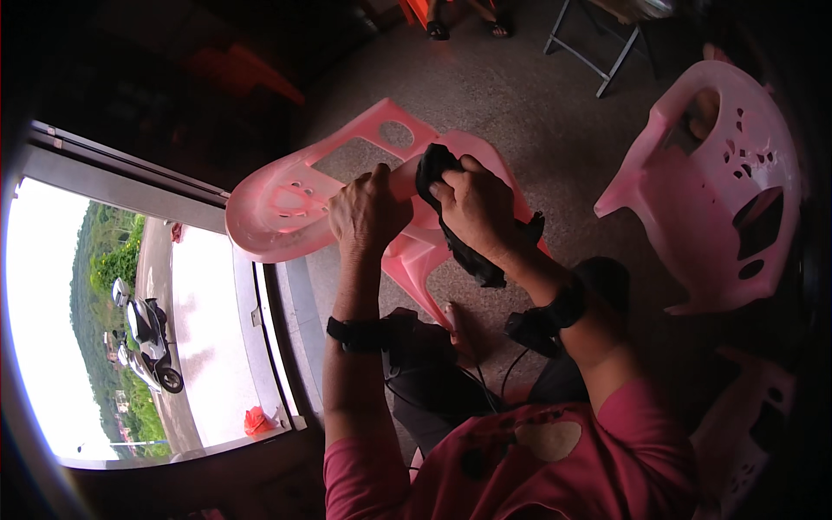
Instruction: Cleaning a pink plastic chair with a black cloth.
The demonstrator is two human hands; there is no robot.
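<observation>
Before me is a pink plastic armchair (273, 227), its rounded backrest with cut-out holes pointing towards the doorway. My left hand (370, 211) grips the chair's near armrest, fingers wrapped over it. Just to the right, my right hand (471, 201) holds a black cloth (481, 263) against the same armrest. Part of the cloth is bunched over the armrest, and the rest hangs below my wrist. Both forearms wear black straps with small devices. The chair's seat is partly hidden behind my hands and the cloth.
Another pink plastic armchair (708, 188) stands at the right, with part of a third one (741, 429) in shadow below it. A folding metal-legged table (604, 58) and a person's sandalled feet (468, 29) are at the top. Left, an open doorway (208, 312) shows parked scooters (146, 331).
</observation>
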